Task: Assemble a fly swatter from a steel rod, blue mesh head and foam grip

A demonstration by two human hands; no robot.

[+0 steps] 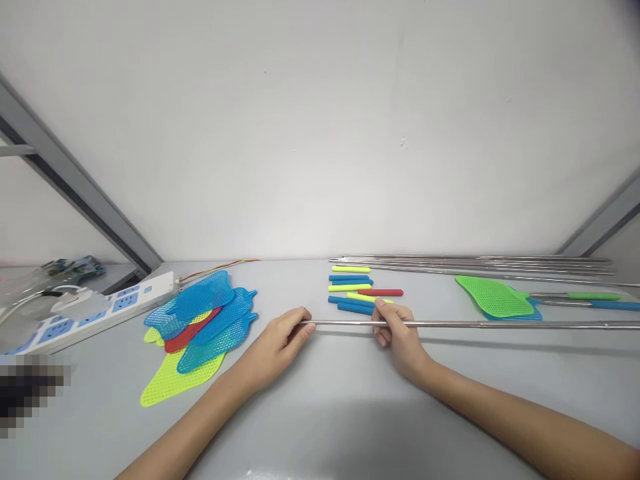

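Observation:
A long, thin telescopic metal rod (pixel 450 325) runs level in front of me and leaves the view at the right. My left hand (pixel 283 338) pinches its left tip between thumb and fingers. Farther right along the rod, my right hand (pixel 399 333) is closed round it, thumb on top. Just behind my right hand lie several coloured handle sleeves: a red sleeve (pixel 383 292), a blue sleeve (pixel 356 309) and a yellow sleeve (pixel 351 269) among them. Left of my left hand is a pile of leaf-shaped fly swatter heads, with a blue head (pixel 220 343) near the top.
Several metal rods (pixel 475 265) lie along the wall at the back right. In front of them are swatters with rods and handles, a green swatter head (pixel 495 297) uppermost. A white power strip (pixel 115 303) with plugs stands at the left, beside a clear plastic bag (pixel 45 287).

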